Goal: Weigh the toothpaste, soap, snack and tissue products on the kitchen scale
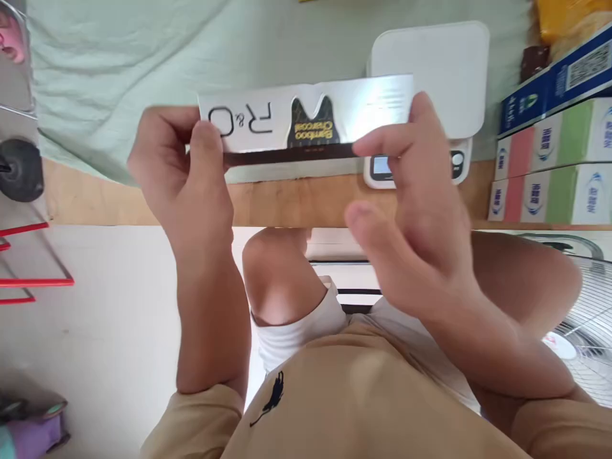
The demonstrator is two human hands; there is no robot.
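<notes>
A long, narrow silver carton (277,124) is held level above the table edge. Its lettering is upside down, with "Bamboo Charcoal" on a black and gold patch and a dark strip along the near edge. My left hand (184,159) is closed on the carton's left end, thumb on the printed face. At the other end, the fingers of my right hand (421,204) touch the carton's edge and end. That hand's thumb is spread well away from the carton. Behind the right hand stands a white digital scale (430,76), its display partly covered by fingers.
Light green cloth (157,51) covers much of the wooden table (296,197). Stacked boxes (549,153) line the right side, with a blue box (559,83) on top and a yellow package (568,22) behind. A wire fan guard (590,319) is at the lower right, red bars (38,282) at left.
</notes>
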